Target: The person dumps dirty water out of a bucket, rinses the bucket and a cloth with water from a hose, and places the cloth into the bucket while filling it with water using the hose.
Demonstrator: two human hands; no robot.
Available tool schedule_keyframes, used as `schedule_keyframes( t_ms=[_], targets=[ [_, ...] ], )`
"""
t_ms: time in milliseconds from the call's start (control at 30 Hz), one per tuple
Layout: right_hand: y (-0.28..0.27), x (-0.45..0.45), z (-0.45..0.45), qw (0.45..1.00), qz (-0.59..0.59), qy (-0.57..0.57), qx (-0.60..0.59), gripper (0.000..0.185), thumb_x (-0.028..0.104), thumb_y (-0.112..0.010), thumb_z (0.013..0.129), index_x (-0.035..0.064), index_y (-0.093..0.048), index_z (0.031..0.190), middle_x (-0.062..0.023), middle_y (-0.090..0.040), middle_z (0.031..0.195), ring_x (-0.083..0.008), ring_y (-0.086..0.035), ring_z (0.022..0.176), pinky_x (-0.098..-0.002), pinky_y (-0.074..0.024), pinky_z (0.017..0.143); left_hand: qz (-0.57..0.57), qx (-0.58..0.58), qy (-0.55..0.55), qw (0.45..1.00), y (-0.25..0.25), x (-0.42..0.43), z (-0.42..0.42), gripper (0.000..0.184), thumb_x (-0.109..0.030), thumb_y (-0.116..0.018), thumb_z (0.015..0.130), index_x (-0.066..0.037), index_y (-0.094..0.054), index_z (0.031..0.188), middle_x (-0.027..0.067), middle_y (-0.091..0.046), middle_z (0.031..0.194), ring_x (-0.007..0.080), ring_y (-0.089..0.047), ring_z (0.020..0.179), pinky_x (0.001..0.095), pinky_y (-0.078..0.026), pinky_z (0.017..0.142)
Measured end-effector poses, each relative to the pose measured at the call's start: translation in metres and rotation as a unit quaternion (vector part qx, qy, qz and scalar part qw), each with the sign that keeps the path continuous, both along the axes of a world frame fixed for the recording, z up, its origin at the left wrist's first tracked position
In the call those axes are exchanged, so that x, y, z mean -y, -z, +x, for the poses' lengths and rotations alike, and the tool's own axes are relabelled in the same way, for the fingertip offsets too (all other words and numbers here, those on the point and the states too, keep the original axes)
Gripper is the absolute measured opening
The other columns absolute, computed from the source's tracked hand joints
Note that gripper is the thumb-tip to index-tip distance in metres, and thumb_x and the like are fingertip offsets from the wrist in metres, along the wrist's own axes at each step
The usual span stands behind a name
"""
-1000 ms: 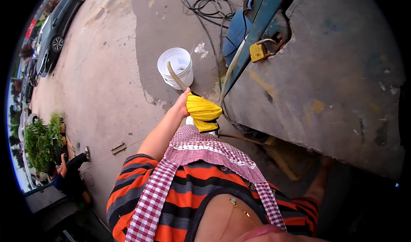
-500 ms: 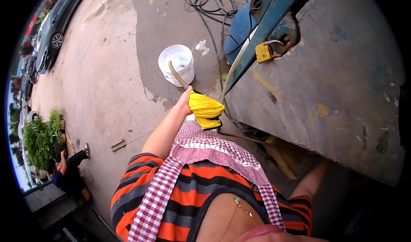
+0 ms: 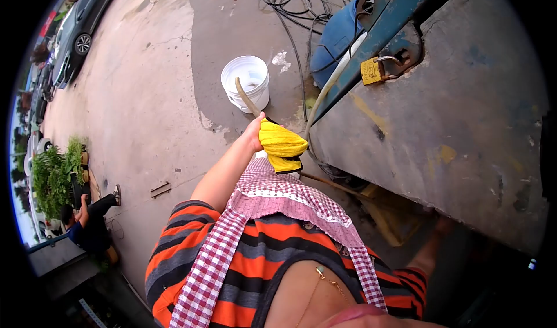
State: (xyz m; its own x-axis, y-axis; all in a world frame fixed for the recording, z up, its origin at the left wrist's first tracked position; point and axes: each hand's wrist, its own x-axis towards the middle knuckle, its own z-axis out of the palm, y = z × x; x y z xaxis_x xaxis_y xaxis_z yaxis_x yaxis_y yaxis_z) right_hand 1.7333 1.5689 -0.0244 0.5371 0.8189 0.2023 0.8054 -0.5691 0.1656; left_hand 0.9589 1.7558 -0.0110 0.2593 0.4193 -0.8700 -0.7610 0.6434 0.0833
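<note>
My left hand (image 3: 254, 134) is closed round a tan hose (image 3: 246, 98) and a folded yellow cloth (image 3: 281, 145) with dark edging. The hose's end points up over a white bucket (image 3: 260, 93) on the ground beyond. The cloth hangs in front of my checked apron (image 3: 278, 191). My right forearm (image 3: 428, 251) reaches under the edge of a large grey metal panel (image 3: 441, 136), and the right hand itself is hidden there.
A brass padlock (image 3: 371, 71) hangs on the panel's blue frame (image 3: 371, 48). Behind it are a blue barrel (image 3: 333, 40) and a coiled black hose (image 3: 290, 6). At the left a person (image 3: 90, 226) sits near plants (image 3: 53, 180); cars (image 3: 87, 23) stand farther back.
The view has shifted a little, so the bucket, padlock and panel appear farther right. My left hand still grips the hose and cloth. My right forearm has moved slightly under the panel.
</note>
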Motion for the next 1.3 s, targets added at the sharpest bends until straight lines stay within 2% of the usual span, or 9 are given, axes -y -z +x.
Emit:
schedule_keyframes(
  t_ms=[233,300,433,567,633,767,900,1033,1300],
  targets=[
    [0.065,0.059,-0.089,0.974,0.150,-0.093,-0.141,0.037,0.009,-0.054,0.077,-0.0007,-0.049,0.113,-0.0103,-0.053,0.110,-0.0234,-0.052,0.099,-0.0363,-0.0413,0.089,0.014,0.014,-0.006,1.000,-0.003,-0.007,-0.009,0.054,-0.052,-0.037,0.087,-0.002,-0.054,0.074,0.0193,-0.061,0.086,0.0334,-0.059,0.081,0.0480,-0.047,0.077],
    [0.104,0.062,-0.192,0.832,0.044,0.250,-0.493,0.053,0.001,-0.059,0.074,-0.0005,-0.041,0.124,-0.0154,-0.044,0.124,-0.0248,-0.044,0.112,-0.0338,-0.0344,0.095,0.021,0.032,-0.015,0.999,-0.002,-0.010,-0.018,0.054,-0.052,-0.037,0.087,-0.002,-0.053,0.074,0.0195,-0.061,0.087,0.0336,-0.059,0.081,0.0481,-0.047,0.077],
    [0.071,-0.021,-0.425,0.738,-0.065,0.019,-0.672,0.015,0.001,-0.068,0.068,0.0016,-0.063,0.082,-0.0026,-0.061,0.072,-0.0101,-0.056,0.062,-0.0227,-0.0452,0.057,0.020,0.046,-0.021,0.999,-0.003,-0.023,-0.039,0.054,-0.052,-0.037,0.087,-0.002,-0.053,0.074,0.0207,-0.060,0.090,0.0351,-0.058,0.085,0.0486,-0.046,0.080],
    [-0.036,-0.182,-0.585,0.853,0.070,-0.260,-0.447,0.010,0.004,-0.063,0.073,-0.0001,-0.065,0.082,-0.0119,-0.063,0.073,-0.0191,-0.062,0.065,-0.0278,-0.0476,0.060,0.001,0.083,0.007,0.997,0.011,-0.043,-0.066,0.063,-0.055,-0.033,0.087,0.004,-0.049,0.100,0.0214,-0.056,0.103,0.0358,-0.054,0.096,0.0487,-0.042,0.086],
    [-0.059,-0.253,-0.639,0.771,0.041,-0.254,-0.582,0.016,0.008,-0.055,0.082,-0.0007,-0.062,0.093,-0.0142,-0.065,0.081,-0.0186,-0.064,0.069,-0.0275,-0.0487,0.063,0.016,0.125,0.036,0.991,0.017,-0.052,-0.079,0.065,-0.056,-0.031,0.087,0.004,-0.041,0.112,0.0216,-0.055,0.106,0.0358,-0.053,0.099,0.0495,-0.041,0.088],
    [-0.049,-0.352,-0.760,0.727,-0.264,-0.350,-0.528,0.060,0.035,-0.057,0.081,0.0006,-0.039,0.127,-0.0190,-0.059,0.105,-0.0241,-0.058,0.093,-0.0311,-0.0434,0.081,0.026,0.139,0.025,0.990,0.017,-0.061,-0.086,0.055,-0.049,-0.031,0.090,0.002,-0.041,0.110,0.0223,-0.057,0.098,0.0356,-0.057,0.090,0.0488,-0.045,0.081],
    [0.002,-0.368,-0.834,0.585,-0.429,-0.193,-0.661,0.056,0.024,-0.049,0.088,0.0070,-0.026,0.136,-0.0088,-0.058,0.091,-0.0155,-0.058,0.073,-0.0269,-0.0467,0.063,-0.010,0.149,0.031,0.988,0.000,-0.078,-0.114,0.046,-0.042,-0.034,0.092,0.000,-0.044,0.106,0.0215,-0.058,0.092,0.0339,-0.059,0.081,0.0472,-0.048,0.076],
    [-0.017,-0.360,-0.842,0.629,-0.355,-0.133,-0.679,0.051,0.015,-0.044,0.089,0.0159,-0.028,0.137,0.0006,-0.049,0.073,-0.0082,-0.043,0.052,-0.0215,-0.0398,0.050,0.078,0.180,0.093,0.976,0.039,-0.089,-0.167,0.036,-0.037,-0.045,0.088,-0.003,-0.049,0.099,0.0160,-0.060,0.092,0.0297,-0.059,0.076,0.0430,-0.048,0.074],
    [-0.050,-0.324,-0.828,0.627,-0.311,-0.059,-0.712,0.046,0.012,-0.045,0.089,0.0157,-0.035,0.134,0.0018,-0.049,0.070,-0.0054,-0.042,0.053,-0.0193,-0.0366,0.048,0.037,0.157,0.006,0.987,0.084,-0.161,-0.285,0.040,-0.045,-0.050,0.084,-0.005,-0.053,0.082,0.0158,-0.059,0.089,0.0289,-0.059,0.083,0.0431,-0.048,0.077]
  ],
)
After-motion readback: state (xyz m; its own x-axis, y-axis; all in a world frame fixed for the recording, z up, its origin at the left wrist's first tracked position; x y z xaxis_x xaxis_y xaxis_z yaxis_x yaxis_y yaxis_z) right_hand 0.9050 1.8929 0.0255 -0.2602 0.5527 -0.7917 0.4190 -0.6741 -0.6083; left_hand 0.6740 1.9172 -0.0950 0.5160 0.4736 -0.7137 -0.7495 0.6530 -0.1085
